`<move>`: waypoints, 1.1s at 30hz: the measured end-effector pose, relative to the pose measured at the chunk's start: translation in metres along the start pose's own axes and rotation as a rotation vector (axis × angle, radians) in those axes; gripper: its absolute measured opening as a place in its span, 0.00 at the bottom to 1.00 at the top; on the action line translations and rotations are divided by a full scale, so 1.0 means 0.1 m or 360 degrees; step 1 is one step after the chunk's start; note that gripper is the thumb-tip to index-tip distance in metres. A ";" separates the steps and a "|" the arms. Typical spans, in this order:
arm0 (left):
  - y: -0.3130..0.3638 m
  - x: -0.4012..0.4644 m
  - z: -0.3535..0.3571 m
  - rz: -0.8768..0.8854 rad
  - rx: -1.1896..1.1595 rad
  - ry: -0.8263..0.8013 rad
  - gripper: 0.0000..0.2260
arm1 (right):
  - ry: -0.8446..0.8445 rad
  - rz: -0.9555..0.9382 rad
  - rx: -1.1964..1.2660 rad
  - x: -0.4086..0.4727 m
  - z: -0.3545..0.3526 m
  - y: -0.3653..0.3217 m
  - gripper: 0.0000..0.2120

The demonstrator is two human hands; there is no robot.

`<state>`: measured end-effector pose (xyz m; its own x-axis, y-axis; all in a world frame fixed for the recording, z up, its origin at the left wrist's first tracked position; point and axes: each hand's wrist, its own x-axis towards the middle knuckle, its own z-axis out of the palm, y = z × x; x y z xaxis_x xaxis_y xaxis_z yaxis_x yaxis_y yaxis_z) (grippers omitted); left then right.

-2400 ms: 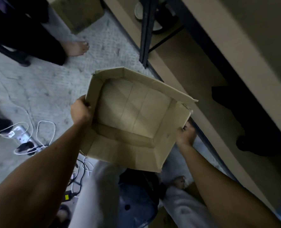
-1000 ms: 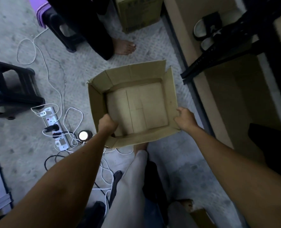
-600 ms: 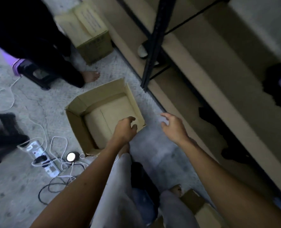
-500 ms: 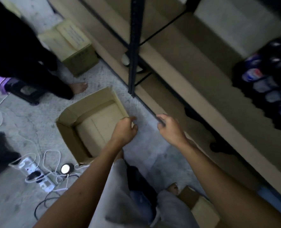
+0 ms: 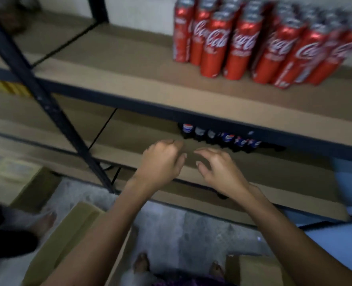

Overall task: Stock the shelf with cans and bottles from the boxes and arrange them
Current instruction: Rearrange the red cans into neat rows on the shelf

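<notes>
Several tall red Coca-Cola cans (image 5: 245, 44) stand grouped on the upper shelf board (image 5: 129, 79) at the right. A row of dark Pepsi bottles (image 5: 222, 138) stands on the lower shelf board (image 5: 274, 168), partly hidden under the upper board. My left hand (image 5: 162, 162) hovers in front of the lower shelf with fingers curled, holding nothing. My right hand (image 5: 218, 170) is beside it, fingers loosely bent and empty. The empty cardboard box (image 5: 72, 234) lies on the floor below my left forearm.
A dark metal upright (image 5: 47, 104) slants across the left of the rack. Another closed carton (image 5: 16, 182) sits on the floor at the left, and a further box (image 5: 253, 269) by my feet. Another person's bare foot (image 5: 45, 221) is at the lower left.
Both hands let go of the empty box, which now rests on the floor. My view swung up to the shelves and both hands rose in front of the lower shelf.
</notes>
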<state>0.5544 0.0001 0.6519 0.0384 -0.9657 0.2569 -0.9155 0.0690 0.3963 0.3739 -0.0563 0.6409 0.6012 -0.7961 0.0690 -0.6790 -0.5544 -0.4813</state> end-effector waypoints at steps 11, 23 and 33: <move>0.27 1.05 -0.73 0.0267 -0.0035 0.0148 0.13 | 0.0743 0.0218 0.0310 0.01 -1.05 -0.21 0.11; 0.94 2.05 -0.37 0.0511 -0.0306 0.0023 0.13 | 0.1180 0.0592 0.0326 0.38 -1.79 0.58 0.14; 1.68 2.99 -0.23 0.0563 -0.0030 0.0375 0.22 | 0.1115 0.0384 0.0173 1.15 -2.42 1.38 0.33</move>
<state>0.4215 -0.2713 0.8158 -0.1842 -0.7981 0.5737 -0.8814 0.3924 0.2629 0.2472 -0.2827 0.7938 0.0068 -0.8807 0.4737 -0.6908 -0.3466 -0.6346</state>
